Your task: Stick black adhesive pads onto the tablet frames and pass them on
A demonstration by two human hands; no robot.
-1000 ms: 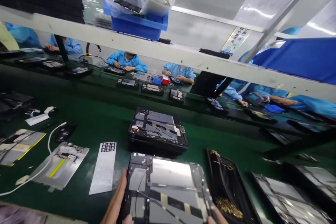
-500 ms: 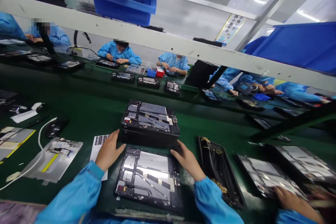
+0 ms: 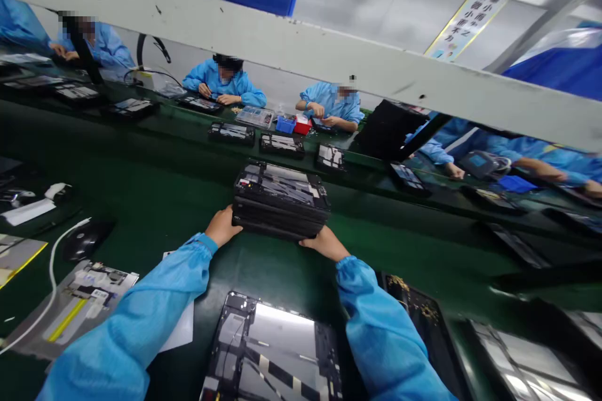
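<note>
A stack of opened tablets [image 3: 282,216] stands ahead of me on the green bench. My left hand [image 3: 224,227] grips its left end, with the thumb along the near face. At the lower right corner, my right hand [image 3: 325,243] holds the other end; its fingers are partly hidden behind the stack. The top tablet shows silver battery cells, black tape and cables. Nearer to me lies a single opened tablet [image 3: 277,351], its lower part cut off by the frame edge. Neither hand touches that one.
At left are a computer mouse [image 3: 88,240], a white cable [image 3: 53,276] and a silver panel [image 3: 78,307]. A black tray with small gold parts [image 3: 423,313] sits at right, beside more tablets [image 3: 527,357]. Across a conveyor of tablets [image 3: 282,144], co-workers in blue sit under a white beam.
Both hands have closed on the tablet stack and moved forward with it, away from the single tablet. The head view has shifted, so the single tablet appears lower.
</note>
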